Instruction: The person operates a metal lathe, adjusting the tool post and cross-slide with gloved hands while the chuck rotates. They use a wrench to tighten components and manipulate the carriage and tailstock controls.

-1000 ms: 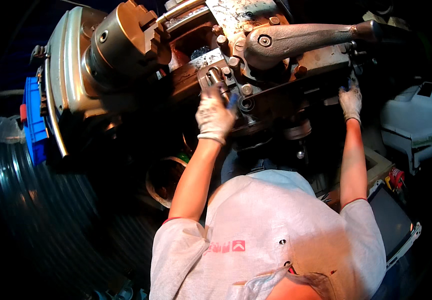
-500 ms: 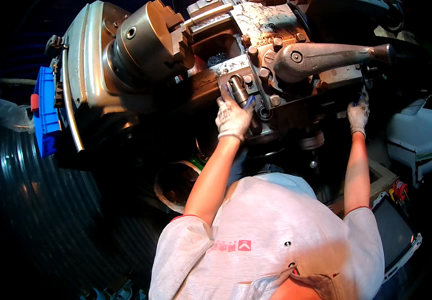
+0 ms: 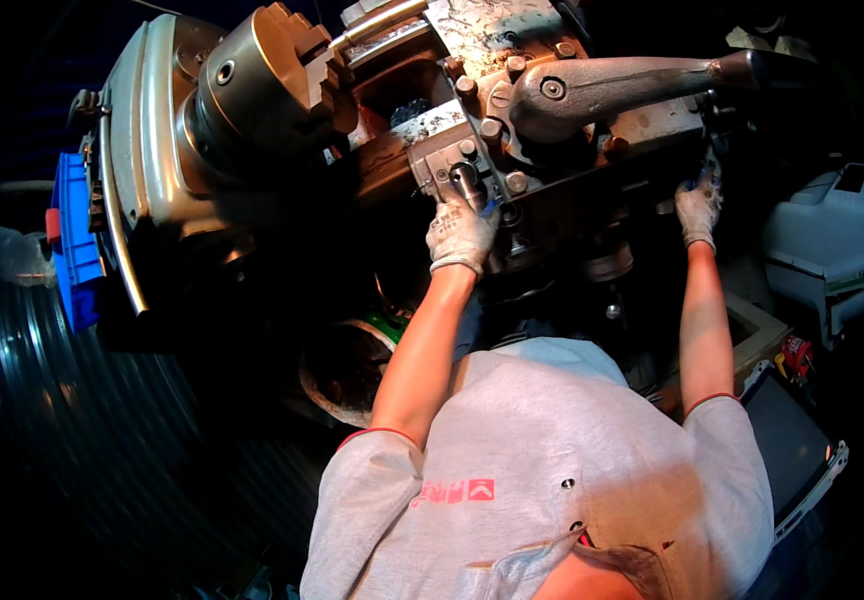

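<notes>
My left hand [image 3: 460, 238], in a pale work glove with blue fingertips, is closed around a short steel cylinder [image 3: 466, 186] with a hole near its far end. The cylinder is tilted and sits beside a bolt head on the front of a lathe's cross slide [image 3: 436, 165]; the hand hides its lower part. Further right, my right hand [image 3: 699, 208], gloved the same way, has its fingers curled at the dark right end of the carriage. What those fingers grip is lost in shadow. Above, between the hands, lies the big tool-post lever [image 3: 622, 92].
The lathe's jawed chuck [image 3: 270, 80] stands at upper left, a blue plastic crate [image 3: 76, 240] beyond it. Below my left forearm is a round bucket [image 3: 310, 375]. A pale plastic container [image 3: 827, 235] and a dark flat panel [image 3: 784, 438] lie at right.
The view has shifted, so the lathe sits further left. The steel cylinder has come nearer to me relative to the bolt beside it, with my left hand around it. My right hand keeps its place at the carriage.
</notes>
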